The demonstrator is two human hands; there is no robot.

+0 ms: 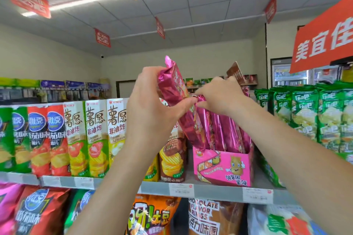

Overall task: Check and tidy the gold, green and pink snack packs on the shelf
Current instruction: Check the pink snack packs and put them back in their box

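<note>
My left hand (152, 105) grips a tilted shiny pink foil pack (172, 89) and my right hand (219, 95) pinches the next pink pack (205, 120), so a hard tug could tip the pink cardboard box (223, 166).

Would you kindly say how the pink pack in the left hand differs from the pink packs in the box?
The held pink pack leans left, its top above the others; the boxed pink packs stand nearly upright. The left hand grips the held pack; the right hand pinches one boxed pack's top. Both are shiny pink.
</note>
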